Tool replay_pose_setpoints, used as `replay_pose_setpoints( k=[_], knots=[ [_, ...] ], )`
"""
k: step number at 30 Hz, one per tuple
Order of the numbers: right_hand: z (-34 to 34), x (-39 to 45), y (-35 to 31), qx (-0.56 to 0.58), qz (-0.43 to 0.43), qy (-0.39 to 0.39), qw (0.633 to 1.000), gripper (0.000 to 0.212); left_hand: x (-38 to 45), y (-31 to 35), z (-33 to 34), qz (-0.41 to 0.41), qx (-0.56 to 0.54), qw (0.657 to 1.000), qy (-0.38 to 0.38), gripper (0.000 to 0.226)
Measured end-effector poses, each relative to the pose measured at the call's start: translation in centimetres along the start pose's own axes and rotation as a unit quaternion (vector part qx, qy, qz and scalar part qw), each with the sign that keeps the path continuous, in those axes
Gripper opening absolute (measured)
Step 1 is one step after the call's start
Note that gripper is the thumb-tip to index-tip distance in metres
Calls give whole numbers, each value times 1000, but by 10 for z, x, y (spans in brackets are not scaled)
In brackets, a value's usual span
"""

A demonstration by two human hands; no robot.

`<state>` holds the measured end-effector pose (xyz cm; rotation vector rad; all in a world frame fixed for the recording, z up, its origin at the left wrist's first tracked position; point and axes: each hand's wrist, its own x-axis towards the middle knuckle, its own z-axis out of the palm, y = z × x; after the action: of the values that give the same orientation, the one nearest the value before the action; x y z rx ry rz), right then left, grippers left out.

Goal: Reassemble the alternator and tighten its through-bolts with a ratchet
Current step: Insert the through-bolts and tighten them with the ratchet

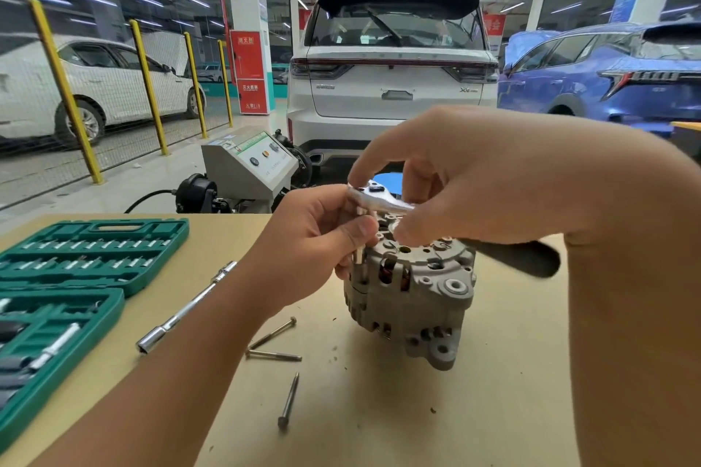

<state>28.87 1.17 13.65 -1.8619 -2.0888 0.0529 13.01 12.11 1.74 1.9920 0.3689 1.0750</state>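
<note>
Three loose through-bolts (282, 354) lay on the table (379, 421) near the alternator (411, 288), which stood on end, shaft axis roughly vertical. It looked heavy, rigid cast metal (best steadied by its housing). The left hand (318, 250) pinched the socket; the right hand (474, 178) gripped the ratchet (375, 197), handle pointing right.

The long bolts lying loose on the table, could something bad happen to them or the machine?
Maybe. The three long steel bolts lie loose near the grey metal alternator and could get knocked off the tan table. The alternator stands unclamped, so turning the silver ratchet might tip it.
</note>
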Motion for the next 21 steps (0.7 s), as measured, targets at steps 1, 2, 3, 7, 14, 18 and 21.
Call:
replay_pose_setpoints(
  k=[1,2,3,7,14,18,21],
  knots=[
    [1,0,2,6,-12,-13,1000,34,0,1,-1,0,2,1000,-2,6],
    [1,0,1,0,-22,-8,1000,43,0,1,-1,-1,2,1000,-3,6],
    [0,1,1,5,-25,-10,1000,48,0,2,-1,-4,0,1000,-4,6],
    [2,-1,-5,-21,-28,-16,999,43,0,1,-3,-30,7,1000,-1,19],
    [9,5,-9,-45,-18,-16,999,45,3,4,-47,-133,292,944,-78,20],
    [10,7,-9,-41,-12,-11,999,44,-5,-6,-63,-278,438,829,-207,19],
    [12,7,-11,-46,-18,-9,999,43,-12,-13,-59,-327,467,780,-259,20]
  ],
)
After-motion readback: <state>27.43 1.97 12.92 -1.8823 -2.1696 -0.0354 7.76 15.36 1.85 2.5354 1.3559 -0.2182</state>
